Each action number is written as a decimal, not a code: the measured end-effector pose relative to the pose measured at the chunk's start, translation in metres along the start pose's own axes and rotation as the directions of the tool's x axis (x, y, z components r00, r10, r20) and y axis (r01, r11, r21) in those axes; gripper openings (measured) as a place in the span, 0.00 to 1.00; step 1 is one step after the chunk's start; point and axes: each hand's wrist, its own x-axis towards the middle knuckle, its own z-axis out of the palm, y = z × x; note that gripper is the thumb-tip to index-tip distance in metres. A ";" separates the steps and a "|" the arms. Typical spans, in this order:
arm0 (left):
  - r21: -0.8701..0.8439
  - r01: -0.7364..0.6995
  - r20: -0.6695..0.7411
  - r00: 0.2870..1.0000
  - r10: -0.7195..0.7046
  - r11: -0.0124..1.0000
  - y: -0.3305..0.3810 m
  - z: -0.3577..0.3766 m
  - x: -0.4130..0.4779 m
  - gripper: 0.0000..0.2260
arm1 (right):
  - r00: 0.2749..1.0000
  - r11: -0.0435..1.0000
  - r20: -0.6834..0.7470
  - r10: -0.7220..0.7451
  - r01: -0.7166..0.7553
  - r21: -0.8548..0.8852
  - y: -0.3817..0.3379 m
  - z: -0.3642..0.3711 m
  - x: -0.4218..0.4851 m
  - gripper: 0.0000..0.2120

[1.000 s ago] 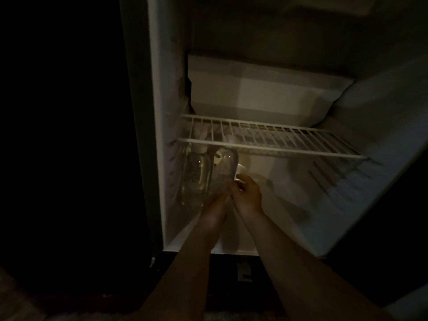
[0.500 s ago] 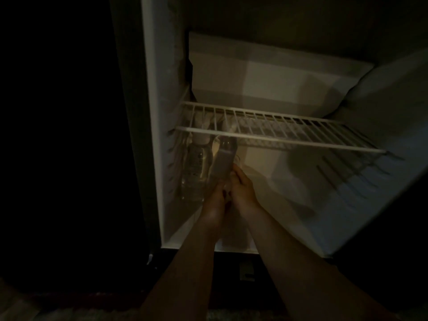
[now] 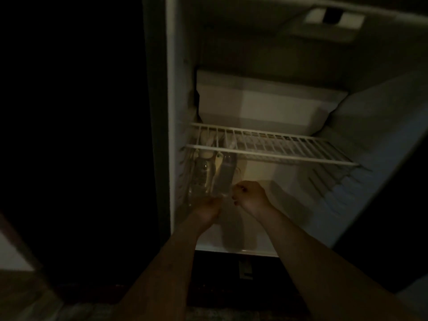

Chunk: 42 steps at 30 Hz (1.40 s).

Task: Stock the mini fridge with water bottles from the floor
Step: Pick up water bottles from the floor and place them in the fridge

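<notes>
The mini fridge stands open and dimly lit. Two clear water bottles stand at the far left of its floor, under the wire shelf. One bottle is against the left wall. The second bottle leans slightly beside it. My left hand is at this second bottle's base, its fingers lost in the dark. My right hand sits at the bottle's lower right side with fingers curled against it.
The fridge floor to the right of the bottles is bare white. A white freezer box sits above the shelf. The door hangs open on the right. Dark floor lies below the fridge's front edge.
The second bottle has gone deeper and more upright beside the first. My hands have parted to either side of its base, and the view has tilted up.
</notes>
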 end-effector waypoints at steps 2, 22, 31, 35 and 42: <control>0.110 -0.024 0.009 1.000 0.023 0.994 0.009 -0.010 -0.017 0.14 | 0.997 0.996 0.057 -0.046 0.051 -0.074 -0.012 -0.008 -0.009 0.10; 0.894 0.009 -0.022 0.999 0.024 0.447 0.089 -0.156 -0.226 0.21 | 0.751 0.721 0.603 -0.268 0.572 -0.391 -0.178 -0.033 -0.164 0.12; 0.957 0.161 -0.148 0.986 -0.073 0.242 0.038 -0.220 -0.324 0.21 | 0.621 0.599 0.732 -0.280 0.709 -0.372 -0.221 0.037 -0.265 0.12; 0.922 0.294 -0.260 0.952 -0.159 0.251 0.009 -0.246 -0.362 0.21 | 0.570 0.522 0.778 -0.264 0.763 -0.381 -0.227 0.080 -0.299 0.14; 0.846 0.429 -0.352 0.896 -0.272 0.318 -0.067 -0.287 -0.407 0.23 | 0.346 0.260 0.910 -0.230 0.922 -0.285 -0.212 0.150 -0.356 0.12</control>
